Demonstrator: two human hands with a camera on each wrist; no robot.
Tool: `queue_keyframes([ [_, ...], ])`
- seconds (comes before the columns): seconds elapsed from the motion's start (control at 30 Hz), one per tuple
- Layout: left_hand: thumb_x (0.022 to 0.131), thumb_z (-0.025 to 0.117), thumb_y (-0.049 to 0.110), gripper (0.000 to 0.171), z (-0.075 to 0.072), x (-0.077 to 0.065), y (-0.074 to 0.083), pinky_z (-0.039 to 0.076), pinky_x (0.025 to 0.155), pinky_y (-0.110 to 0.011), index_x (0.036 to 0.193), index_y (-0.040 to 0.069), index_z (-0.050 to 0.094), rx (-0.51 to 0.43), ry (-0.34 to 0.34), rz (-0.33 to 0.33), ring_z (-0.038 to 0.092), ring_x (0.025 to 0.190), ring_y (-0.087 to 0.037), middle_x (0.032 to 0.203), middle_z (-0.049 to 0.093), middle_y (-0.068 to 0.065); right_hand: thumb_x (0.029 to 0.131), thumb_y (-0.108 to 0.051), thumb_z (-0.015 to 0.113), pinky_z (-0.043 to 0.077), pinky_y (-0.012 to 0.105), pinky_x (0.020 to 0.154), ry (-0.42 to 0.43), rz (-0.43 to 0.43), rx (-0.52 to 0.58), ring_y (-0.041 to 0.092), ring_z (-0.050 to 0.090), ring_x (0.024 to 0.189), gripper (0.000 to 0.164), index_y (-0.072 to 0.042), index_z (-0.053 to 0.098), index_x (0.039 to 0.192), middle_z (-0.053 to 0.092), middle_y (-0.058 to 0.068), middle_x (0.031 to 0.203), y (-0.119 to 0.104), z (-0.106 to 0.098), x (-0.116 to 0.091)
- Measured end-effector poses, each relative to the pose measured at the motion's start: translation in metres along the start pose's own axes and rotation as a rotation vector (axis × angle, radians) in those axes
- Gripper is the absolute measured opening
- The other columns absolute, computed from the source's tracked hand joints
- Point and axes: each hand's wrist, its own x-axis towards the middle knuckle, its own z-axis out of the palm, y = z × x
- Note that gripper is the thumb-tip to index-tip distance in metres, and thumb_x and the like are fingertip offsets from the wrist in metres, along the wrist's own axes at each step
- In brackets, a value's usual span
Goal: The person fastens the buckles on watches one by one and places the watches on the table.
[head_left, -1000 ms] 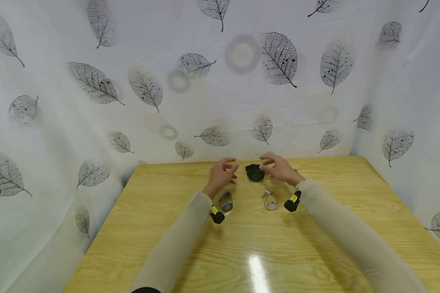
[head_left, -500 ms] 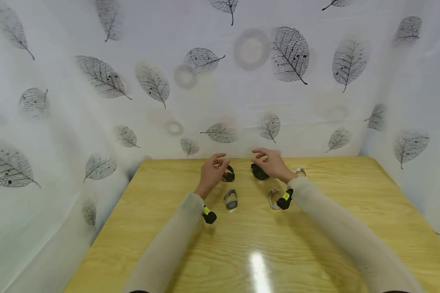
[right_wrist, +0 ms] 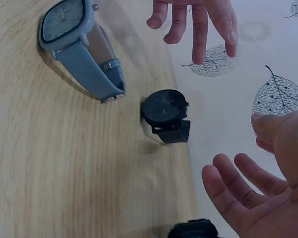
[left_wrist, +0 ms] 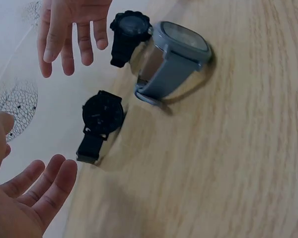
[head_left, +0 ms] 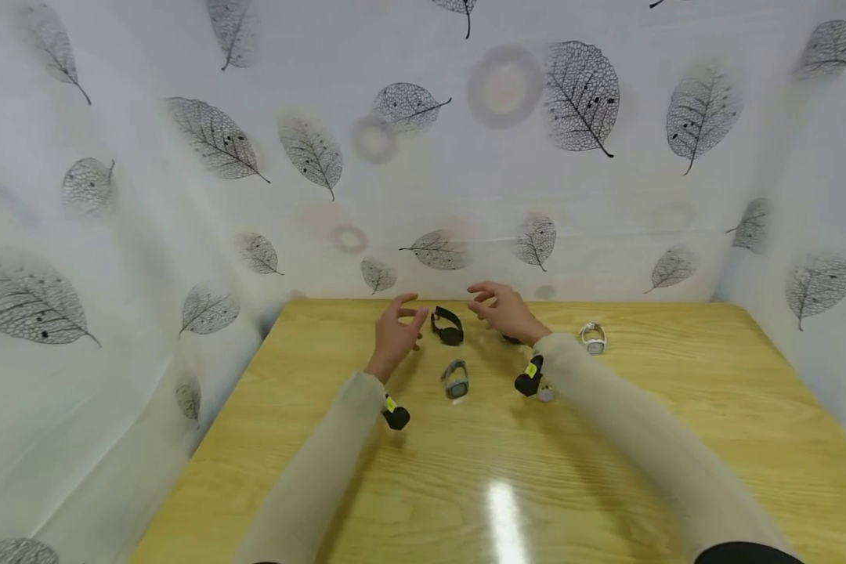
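Observation:
My left hand [head_left: 395, 337] is held above the table's back with fingers loosely bent, holding nothing. Facing it, my right hand [head_left: 506, 313] hovers with fingers apart, also holding nothing. Between them a round black wristwatch [head_left: 451, 333] stands with its strap looped, apart from both hands; its dark dial [right_wrist: 164, 106] shows in the right wrist view. Nearer stands a grey-blue square wristwatch [head_left: 456, 381]. A chunky black wristwatch [left_wrist: 131, 29] appears in the left wrist view; in the head view my right hand mostly hides it.
A white wristwatch [head_left: 594, 340] stands to the right of my right hand. Another pale wristwatch [head_left: 546, 393] is partly hidden by the right wrist camera [head_left: 529, 377]. The wooden table [head_left: 366, 486] meets a leaf-printed curtain [head_left: 310, 235] at the back and sides.
Both hands have moved left over the table, uncovering the round black wristwatch and the white one on the right. The head view has turned slightly left. No wristwatch has visibly been moved.

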Motion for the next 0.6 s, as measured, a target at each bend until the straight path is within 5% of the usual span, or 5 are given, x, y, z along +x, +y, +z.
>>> queue_keyframes([
  [0.23, 0.102, 0.067, 0.033, 0.052, 0.004, 0.001, -0.016, 0.062, 0.054, -0.041, 0.148, 0.012, 0.052, 0.012, 0.006, -0.069, 0.073, 0.079, -0.039, 0.124, 0.065, -0.020, 0.106, -0.023, 0.061, 0.062, 0.045, 0.074, -0.032, 0.016, -0.039, 0.040, 0.072, 0.096, 0.045, -0.005, 0.053, 0.147, 0.062, 0.024, 0.133, 0.003, 0.015, 0.003],
  [0.6, 0.103, 0.067, 0.027, 0.048, 0.017, 0.010, -0.023, 0.062, 0.055, -0.038, 0.147, 0.013, 0.054, -0.116, 0.000, -0.240, 0.073, 0.074, -0.033, 0.128, 0.063, -0.021, 0.106, -0.021, 0.060, 0.058, 0.048, 0.088, -0.078, 0.071, -0.143, 0.038, 0.067, 0.109, 0.042, -0.004, 0.056, 0.145, 0.063, 0.024, 0.132, 0.002, 0.026, 0.017],
])
